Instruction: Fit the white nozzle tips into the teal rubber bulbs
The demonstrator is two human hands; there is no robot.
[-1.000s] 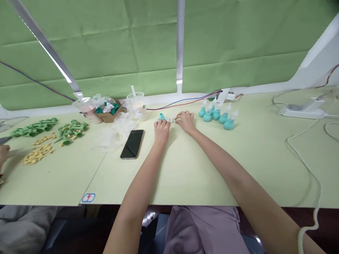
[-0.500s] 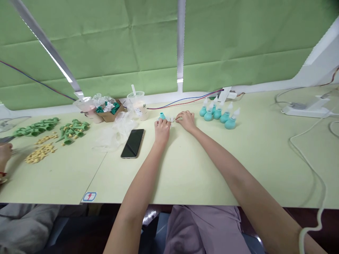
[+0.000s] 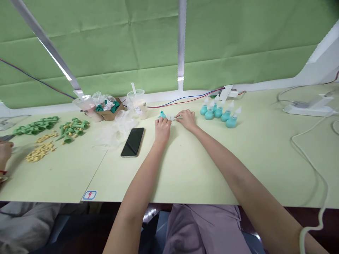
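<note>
My left hand is closed at the back middle of the table, its fingers curled round a teal bulb whose open neck shows just beyond the knuckles. Small whitish parts lie between my two hands, too small to make out clearly. To their right my right hand is bent with its fingertips pinched together close to these parts; what it pinches is hidden. Several teal bulbs with clear pointed tips stand upright in a group to the right of my right hand.
A black phone and crumpled plastic bag lie left of my left arm. Behind are a cup with a straw and a cardboard box. Green horn-shaped pieces, yellow bits and another person's hand are far left. A power strip is right.
Both hands stay in nearly the same place, with only slight finger movement. The whole view has shifted a little.
</note>
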